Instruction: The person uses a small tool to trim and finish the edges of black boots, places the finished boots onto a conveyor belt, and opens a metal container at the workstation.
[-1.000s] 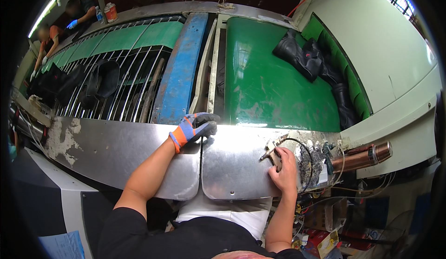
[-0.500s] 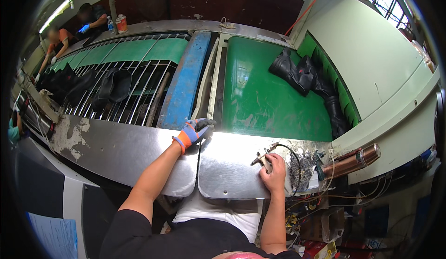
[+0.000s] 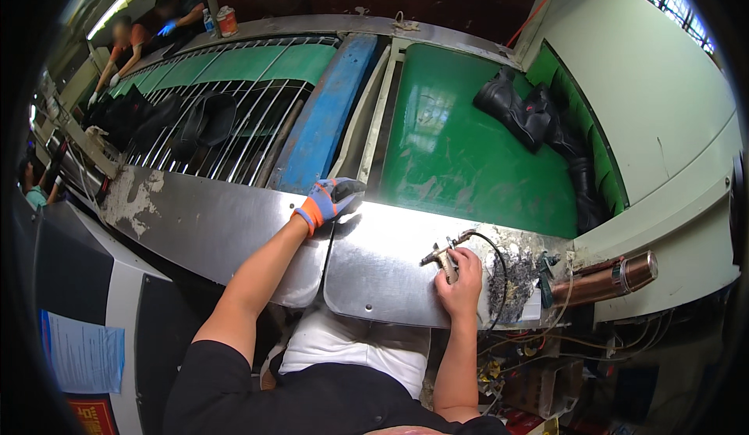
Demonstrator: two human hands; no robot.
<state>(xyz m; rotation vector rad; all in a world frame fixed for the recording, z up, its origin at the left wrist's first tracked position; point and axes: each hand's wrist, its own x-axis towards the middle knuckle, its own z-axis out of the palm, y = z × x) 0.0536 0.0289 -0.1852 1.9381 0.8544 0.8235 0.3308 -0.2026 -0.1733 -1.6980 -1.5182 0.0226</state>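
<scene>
Currently grips a spray gun (image 3: 445, 262) over the metal desk (image 3: 382, 271) with the right hand (image 3: 462, 287), fingers wrapped around it; holds the gloved left hand (image 3: 329, 199) at the far edge, fingers curled, cannot tell whether pinching anything.

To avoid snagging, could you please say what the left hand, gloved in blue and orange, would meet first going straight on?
Probably the glossy green belt, though the left hand might brush the pale metal rail first; depth is unclear.
</scene>
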